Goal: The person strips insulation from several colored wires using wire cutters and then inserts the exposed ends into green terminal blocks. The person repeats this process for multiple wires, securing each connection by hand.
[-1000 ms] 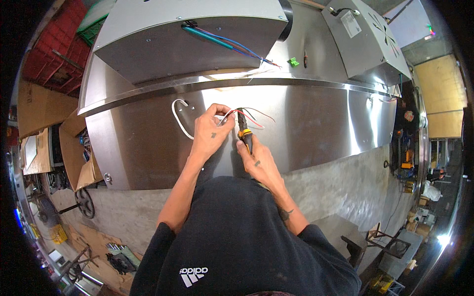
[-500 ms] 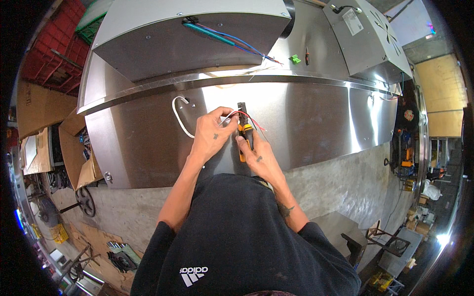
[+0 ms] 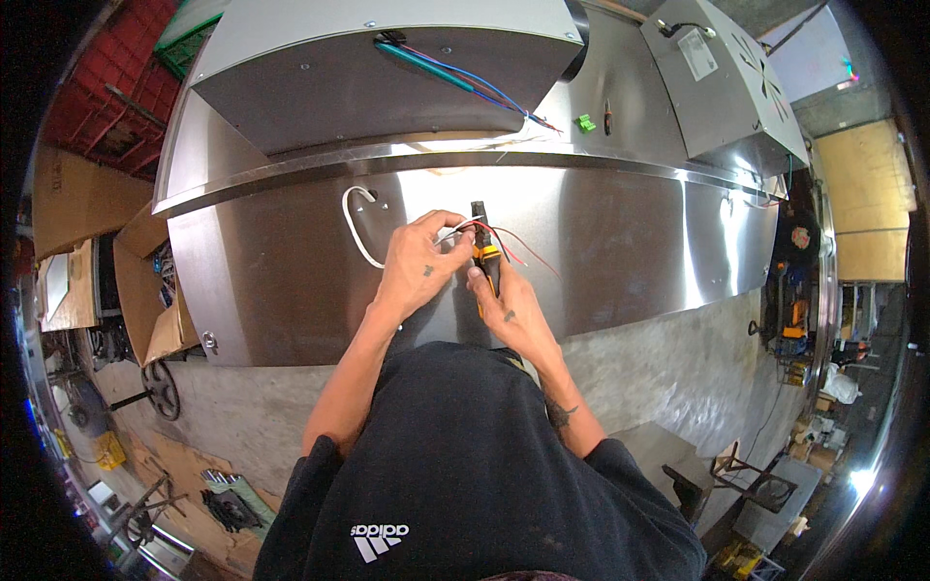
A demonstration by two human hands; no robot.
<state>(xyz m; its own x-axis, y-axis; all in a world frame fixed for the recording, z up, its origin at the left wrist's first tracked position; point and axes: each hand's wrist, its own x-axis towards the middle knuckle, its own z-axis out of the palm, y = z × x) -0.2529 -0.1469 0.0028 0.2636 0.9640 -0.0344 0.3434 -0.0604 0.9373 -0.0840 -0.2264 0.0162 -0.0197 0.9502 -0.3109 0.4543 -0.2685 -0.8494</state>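
Between finger and thumb, my left hand pinches a white cable whose thin inner wires fan out to the right. One of these is a red wire; a brownish one reaches farther right. The cable's other end comes from a hole in the steel panel. In my right hand are black and yellow pliers, fingers wrapped round the handles. The jaws point away from me, right beside the wires at my left fingertips. Whether they bite on a wire I cannot make out.
A grey metal box with blue and red wires stands on the steel top beyond. Near it lie a green connector and a small tool. A second box is at the far right, cardboard boxes at left.
The pliers' handles have drawn closer together in my right hand. The wire ends have spread farther right, and the view has shifted slightly.
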